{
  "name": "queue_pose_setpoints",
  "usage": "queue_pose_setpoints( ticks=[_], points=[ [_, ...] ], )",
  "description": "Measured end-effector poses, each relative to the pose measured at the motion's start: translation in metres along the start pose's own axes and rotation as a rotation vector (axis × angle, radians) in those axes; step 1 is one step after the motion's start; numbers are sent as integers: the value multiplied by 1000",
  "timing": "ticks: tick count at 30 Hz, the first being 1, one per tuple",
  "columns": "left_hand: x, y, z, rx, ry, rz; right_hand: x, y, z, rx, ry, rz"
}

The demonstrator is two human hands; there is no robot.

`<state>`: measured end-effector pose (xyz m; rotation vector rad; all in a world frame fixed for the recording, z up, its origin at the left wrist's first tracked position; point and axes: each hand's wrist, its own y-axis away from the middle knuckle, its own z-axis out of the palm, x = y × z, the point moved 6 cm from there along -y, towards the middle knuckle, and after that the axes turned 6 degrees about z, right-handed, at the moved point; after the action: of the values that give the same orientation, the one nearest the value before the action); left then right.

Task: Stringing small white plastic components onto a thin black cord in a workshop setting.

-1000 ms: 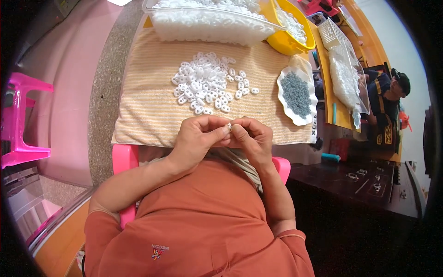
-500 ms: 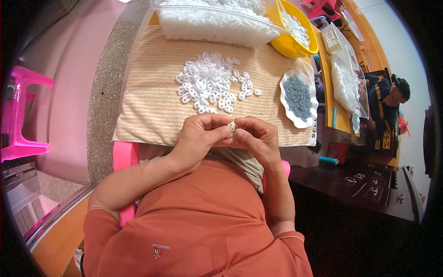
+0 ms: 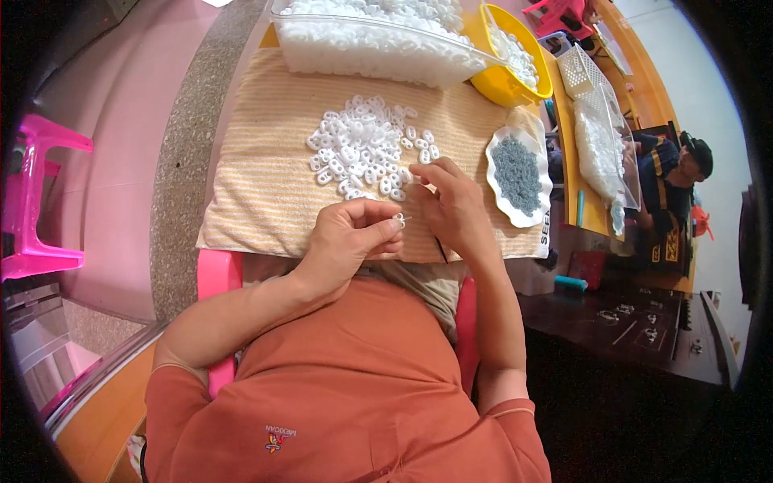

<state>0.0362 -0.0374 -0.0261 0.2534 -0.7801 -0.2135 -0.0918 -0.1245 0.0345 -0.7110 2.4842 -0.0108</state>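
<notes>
My left hand (image 3: 348, 239), closed in a pinch at the towel's near edge, holds a small white plastic piece (image 3: 399, 219) with a thin pin-like end sticking out to the right. My right hand (image 3: 452, 203) reaches over the towel at the pile's right side, with forefinger and thumb apart. Close to its fingertips lie loose white two-hole oval pieces (image 3: 425, 144) and the larger heap of white pieces (image 3: 358, 145). A thin dark strip (image 3: 441, 249) shows beneath my right hand; its kind is unclear.
A striped towel (image 3: 266, 193) covers the table. At the back stand a clear bin (image 3: 378, 56) of white pieces and a yellow bowl (image 3: 510, 95). A scalloped white dish (image 3: 493, 173) of grey bits lies right. A person (image 3: 676, 173) sits farther right.
My right hand has let go of the small piece, leaving it in my left, and has moved forward and right toward the loose white pieces. The left hand has hardly moved.
</notes>
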Motion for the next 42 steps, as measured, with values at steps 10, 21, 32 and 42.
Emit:
queue_pose_setpoints(
  ticks=[10,21,32,42],
  points=[
    [4,-1,1,-26,12,13,-3,-17,12,-140,164,93],
    [5,0,1,25,-18,4,-1,-8,18,-31,185,-34],
    [5,0,0,23,-16,11,3,4,0,126,-76,-111],
    [5,-1,-1,15,-3,40,4,33,12,-206,-705,144]
  ],
)
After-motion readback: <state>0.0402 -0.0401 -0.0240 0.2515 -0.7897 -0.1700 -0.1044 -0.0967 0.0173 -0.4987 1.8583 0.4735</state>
